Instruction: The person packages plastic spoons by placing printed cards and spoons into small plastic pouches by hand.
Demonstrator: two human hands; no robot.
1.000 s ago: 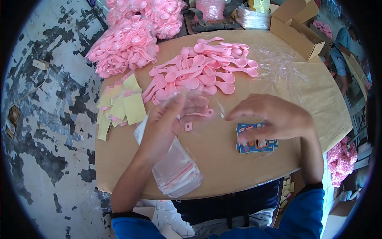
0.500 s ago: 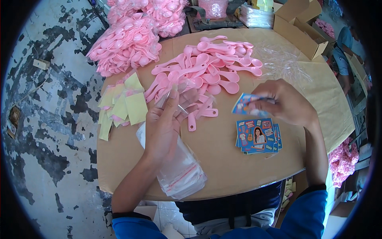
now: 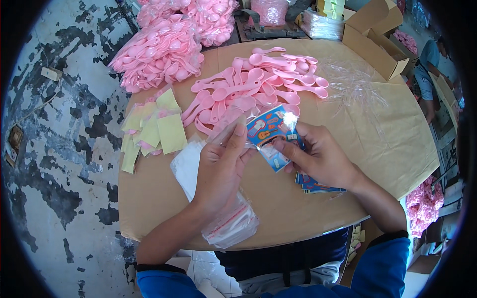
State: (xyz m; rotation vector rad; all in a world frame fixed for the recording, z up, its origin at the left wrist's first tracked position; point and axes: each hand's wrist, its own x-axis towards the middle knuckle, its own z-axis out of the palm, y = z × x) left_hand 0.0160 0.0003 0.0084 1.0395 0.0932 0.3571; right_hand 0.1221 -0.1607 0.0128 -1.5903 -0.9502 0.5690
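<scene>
Between thumb and fingers, my left hand [image 3: 218,174] pinches a clear plastic bag [image 3: 226,123]. Whether anything is inside that bag cannot be made out. My right hand [image 3: 325,156] grips a blue printed card [image 3: 271,130] with small colourful pictures, tilted at the edge of the bag, both hands close together. Partly hidden below the right hand lies a stack of similar cards [image 3: 318,187]. Under my left forearm is a pile of flat clear bags [image 3: 231,226]. Loose pink measuring spoons [image 3: 253,82] are heaped just beyond the hands.
Left on the brown-covered table [image 3: 293,218] lie clear packets with pale yellow cards [image 3: 171,134]. Big bags of pink spoons [image 3: 154,57] stand at the far left. Clear plastic wrap [image 3: 353,84] and an open cardboard box [image 3: 375,42] sit far right. Another person [image 3: 430,67] is beyond.
My right hand has brought the card leftward from above the card stack to the bag. My left hand has shifted slightly right, still holding the bag.
</scene>
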